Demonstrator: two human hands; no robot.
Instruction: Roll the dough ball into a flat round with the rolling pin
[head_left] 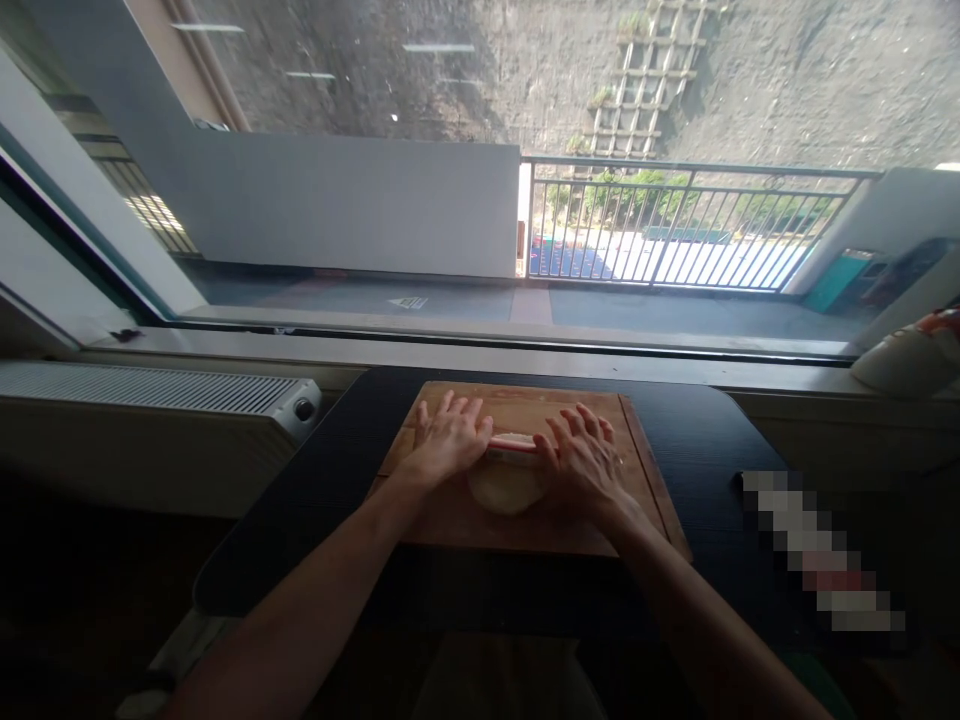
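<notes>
A pale, flat round of dough (507, 488) lies on a wooden board (457, 535). Across its far edge rests a white and red cylinder (514, 446), used like a rolling pin; only its middle shows between my hands. My left hand (452, 437) lies over its left end, fingers stretched forward and the thumb beside it. Over the right end is my right hand (583, 450), palm down with fingers spread. Neither hand wraps round the cylinder, and both cover its ends.
The board sits on a black table (697, 440) with rounded corners. A blurred-out object (817, 550) lies at the table's right. To the left is a white radiator (150, 400). A windowsill (450, 350) runs behind the table, with a whitish container (904, 360) at its right end.
</notes>
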